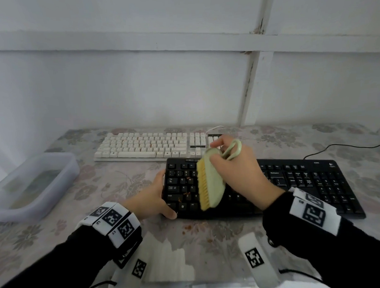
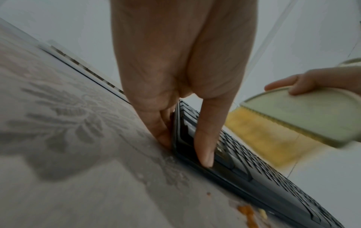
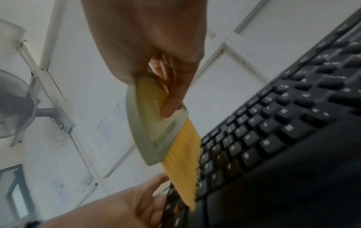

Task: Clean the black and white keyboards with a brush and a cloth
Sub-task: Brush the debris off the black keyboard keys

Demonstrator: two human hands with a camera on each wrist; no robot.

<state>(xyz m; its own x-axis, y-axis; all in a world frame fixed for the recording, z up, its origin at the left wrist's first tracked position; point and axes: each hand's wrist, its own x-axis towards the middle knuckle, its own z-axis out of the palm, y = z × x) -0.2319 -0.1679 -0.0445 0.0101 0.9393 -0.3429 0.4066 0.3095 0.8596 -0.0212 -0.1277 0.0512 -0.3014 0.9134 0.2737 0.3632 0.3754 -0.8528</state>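
Observation:
The black keyboard (image 1: 294, 183) lies across the near middle of the table, with orange crumbs among its left keys. My left hand (image 1: 158, 194) grips its left end, thumb at the front corner (image 2: 203, 146) and fingers along the side edge. My right hand (image 1: 228, 162) holds a pale green brush (image 1: 209, 182) with yellow bristles by its looped handle. The brush is tilted over the keyboard's left half (image 3: 273, 131), bristles (image 3: 181, 162) pointing left and down. It is blurred, and whether it touches the keys I cannot tell. The white keyboard (image 1: 146, 145) lies behind. A white cloth (image 1: 167, 258) lies near the front edge.
A translucent plastic tub (image 1: 35, 183) stands at the table's left. Orange crumbs (image 1: 187, 227) lie on the flowered tablecloth in front of the black keyboard. A black cable (image 1: 335, 147) runs off to the right. A white wall closes the back.

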